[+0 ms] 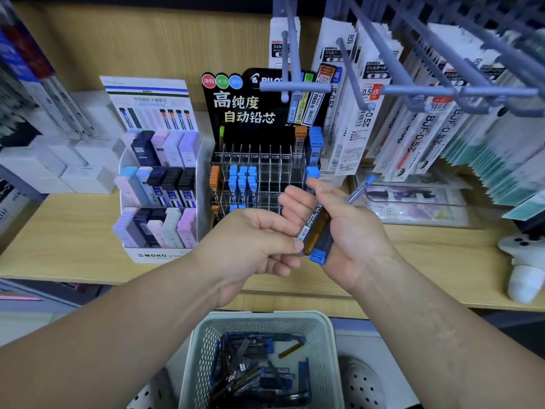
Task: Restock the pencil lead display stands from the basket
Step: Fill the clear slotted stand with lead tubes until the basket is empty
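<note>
My right hand (348, 228) curls round a few lead cases (317, 231) before the display stand (274, 163), my left hand (253, 246) pinching one's lower end; light, slick, rigid plastic, I judge, best gripped by the flat sides.

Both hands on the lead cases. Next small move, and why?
Likely: the left hand draws one case out of the lead cases gripped in the right hand and slots it into the clear stand. Its thumb pinches their lower end, and the stand shows empty slots beside the blue-capped rows.
</note>
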`<state>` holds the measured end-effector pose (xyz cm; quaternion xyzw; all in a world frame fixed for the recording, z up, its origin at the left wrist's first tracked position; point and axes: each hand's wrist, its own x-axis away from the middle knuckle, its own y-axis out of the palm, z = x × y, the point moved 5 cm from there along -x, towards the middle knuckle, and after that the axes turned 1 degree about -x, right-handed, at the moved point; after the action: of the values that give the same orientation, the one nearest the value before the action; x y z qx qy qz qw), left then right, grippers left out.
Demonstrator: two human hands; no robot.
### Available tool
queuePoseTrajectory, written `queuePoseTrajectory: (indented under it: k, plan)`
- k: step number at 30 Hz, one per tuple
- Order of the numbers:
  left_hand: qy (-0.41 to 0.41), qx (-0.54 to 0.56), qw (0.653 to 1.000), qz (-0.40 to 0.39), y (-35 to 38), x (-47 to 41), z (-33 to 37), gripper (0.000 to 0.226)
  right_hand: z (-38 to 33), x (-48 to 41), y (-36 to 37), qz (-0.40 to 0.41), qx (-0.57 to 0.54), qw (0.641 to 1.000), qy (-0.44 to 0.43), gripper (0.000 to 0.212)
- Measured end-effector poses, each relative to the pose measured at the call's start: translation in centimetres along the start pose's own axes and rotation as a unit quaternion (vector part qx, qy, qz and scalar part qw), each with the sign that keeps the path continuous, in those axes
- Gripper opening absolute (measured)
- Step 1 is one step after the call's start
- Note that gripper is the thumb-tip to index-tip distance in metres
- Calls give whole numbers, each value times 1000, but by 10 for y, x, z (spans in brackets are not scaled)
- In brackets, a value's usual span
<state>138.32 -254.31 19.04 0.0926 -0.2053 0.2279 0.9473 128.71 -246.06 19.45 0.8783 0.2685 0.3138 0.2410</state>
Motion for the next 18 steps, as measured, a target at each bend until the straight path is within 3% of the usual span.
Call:
queuePoseTrajectory:
  k: [7,11,18]
  plan:
    - [-11,84,996,40,3,1,2,8,2,2,2,-31,-7,999,37,35]
    - [-10,147,988,54,7,3,4,10,-2,3,3,-44,1,998,37,33]
    - [28,147,984,93,8,5,6,9,-7,3,3,-60,11,998,20,29]
